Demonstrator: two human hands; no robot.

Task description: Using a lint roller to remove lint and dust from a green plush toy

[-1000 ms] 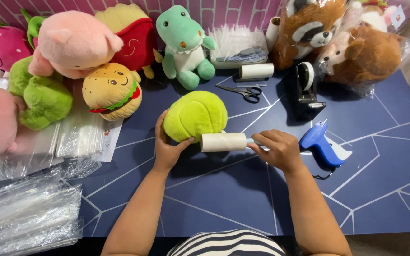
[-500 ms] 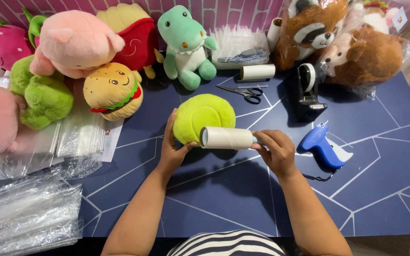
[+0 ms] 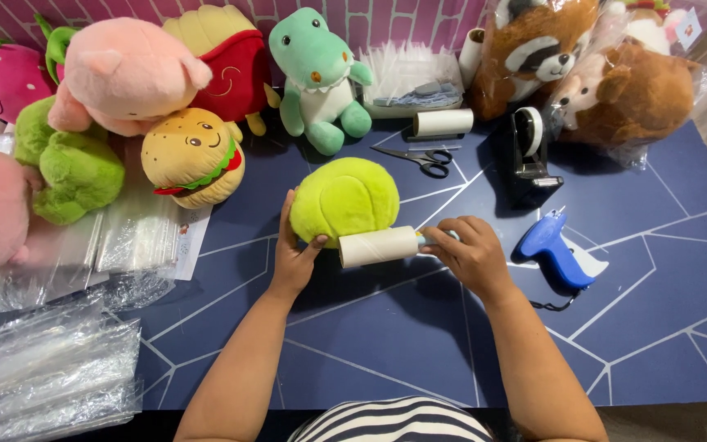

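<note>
A round lime-green plush toy sits on the dark blue table in front of me. My left hand grips its left and lower side, thumb pressed into the fur. My right hand holds the handle of a white lint roller, whose roll lies against the plush's lower edge.
Plush toys line the back: a burger, a green dinosaur, fries, a pink pig, a raccoon. Scissors, a spare roll, a tape dispenser and a blue tagging gun lie nearby. Clear plastic bags at left.
The green plush has been turned and tipped between frames, and the lint roller has shifted along its lower edge, from right beside it to under it.
</note>
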